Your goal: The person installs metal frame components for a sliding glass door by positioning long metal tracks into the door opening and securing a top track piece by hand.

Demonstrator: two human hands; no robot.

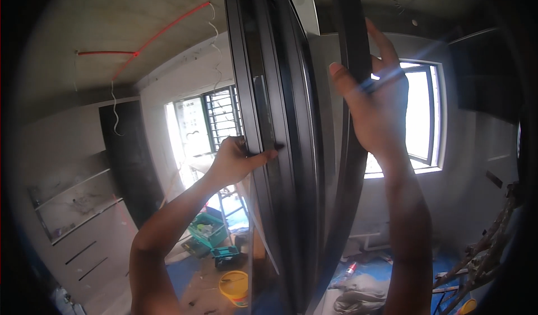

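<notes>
A tall dark metal frame profile (243,80) with several parallel grooves stands upright in front of me, its cut ends showing at the top. My left hand (231,162) is closed around its left edge, thumb across the front and fingertips hidden behind. To the right, a long dark strip (348,29) runs from the top of the view to the bottom, apart from the profile at hand height. My right hand (382,110) grips this strip, with the thumb on its left side and the fingers around the right. Glare blurs part of that hand.
Behind the profile are a teal crate (208,230), a yellow bucket (233,285) and a ladder (234,206) on the floor. A window (428,113) stands open at right. Pale sacks (361,298) lie on blue sheeting. Red conduit (168,28) crosses the ceiling, with loose wires hanging.
</notes>
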